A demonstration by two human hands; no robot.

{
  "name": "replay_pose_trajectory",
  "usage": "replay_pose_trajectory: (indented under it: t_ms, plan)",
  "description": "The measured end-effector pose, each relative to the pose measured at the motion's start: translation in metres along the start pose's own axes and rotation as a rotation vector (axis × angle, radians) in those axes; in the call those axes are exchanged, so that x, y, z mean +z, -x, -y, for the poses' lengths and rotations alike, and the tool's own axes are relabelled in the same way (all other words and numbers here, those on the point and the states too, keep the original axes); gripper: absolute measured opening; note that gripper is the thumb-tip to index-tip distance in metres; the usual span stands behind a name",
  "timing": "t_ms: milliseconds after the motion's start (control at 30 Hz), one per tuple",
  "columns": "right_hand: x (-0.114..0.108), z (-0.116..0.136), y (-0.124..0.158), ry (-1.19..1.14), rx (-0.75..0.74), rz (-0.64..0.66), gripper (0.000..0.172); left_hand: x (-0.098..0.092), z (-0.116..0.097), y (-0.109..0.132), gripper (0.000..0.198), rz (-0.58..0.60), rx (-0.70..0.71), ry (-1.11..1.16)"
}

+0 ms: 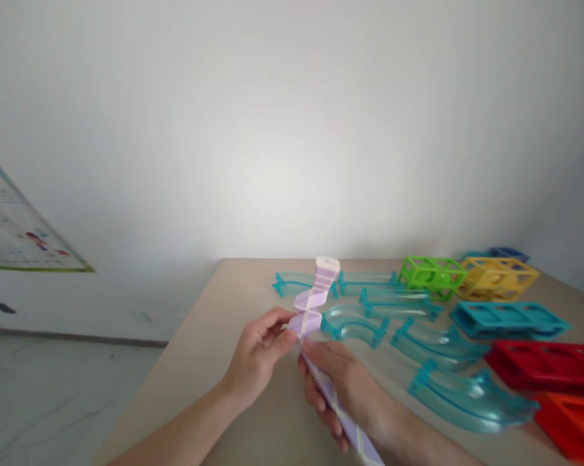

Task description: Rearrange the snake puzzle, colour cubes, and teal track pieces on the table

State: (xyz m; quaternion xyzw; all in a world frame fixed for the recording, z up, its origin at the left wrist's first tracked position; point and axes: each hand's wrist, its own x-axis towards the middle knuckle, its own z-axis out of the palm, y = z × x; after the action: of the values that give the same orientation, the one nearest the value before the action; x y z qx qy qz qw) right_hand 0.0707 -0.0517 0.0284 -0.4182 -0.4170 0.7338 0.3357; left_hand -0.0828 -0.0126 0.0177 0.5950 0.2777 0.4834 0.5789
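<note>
A lavender snake puzzle (pixel 308 321) with pale seams is held above the table, slanting from the bottom of the view up toward the wall. Its upper part is twisted into a zigzag ending in a pale tip, while the lower part runs straight. My left hand (pixel 259 353) pinches one wedge of the zigzag between thumb and forefinger. Just below, my right hand (pixel 343 382) is wrapped around the straight length, thumb on top. The two hands nearly meet at the bend. My right fingers partly hide the puzzle.
Clear teal track pieces (pixel 447 349) lie to the right and behind. Beyond them are open-frame blocks: green (pixel 432 275), yellow (pixel 498 278), teal (pixel 509 318), red (pixel 553 366) and orange (pixel 575 421). The table (pixel 209 317) meets a white wall; a poster (pixel 20 226) hangs left.
</note>
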Motion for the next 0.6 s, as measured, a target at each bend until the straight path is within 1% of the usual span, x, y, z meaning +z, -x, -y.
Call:
replay_pose_trajectory:
  t_ms: [100, 200, 267, 300, 433, 600]
  plan:
    - [-0.002, 0.004, 0.003, -0.147, 0.093, 0.083, 0.036, 0.0, -0.009, 0.001, 0.024, 0.026, 0.072, -0.153]
    - [-0.006, 0.004, 0.003, -0.329, 0.196, 0.227, 0.037, 0.0, -0.014, 0.003, 0.023, 0.035, 0.121, -0.255]
    - [-0.006, 0.003, 0.001, -0.409, 0.205, 0.283, 0.036, -0.001, -0.013, 0.003, 0.023, 0.018, 0.146, -0.302]
    - [-0.006, 0.002, 0.001, -0.425, 0.184, 0.28, 0.036, -0.002, -0.012, 0.003, 0.023, 0.006, 0.152, -0.32]
    - [-0.005, 0.0, 0.0, -0.394, 0.111, 0.202, 0.036, -0.005, -0.004, 0.004, 0.023, -0.027, 0.16, -0.346]
    - [-0.007, -0.002, -0.001, -0.432, 0.117, 0.242, 0.035, -0.006, -0.002, 0.005, 0.022, -0.012, 0.152, -0.367]
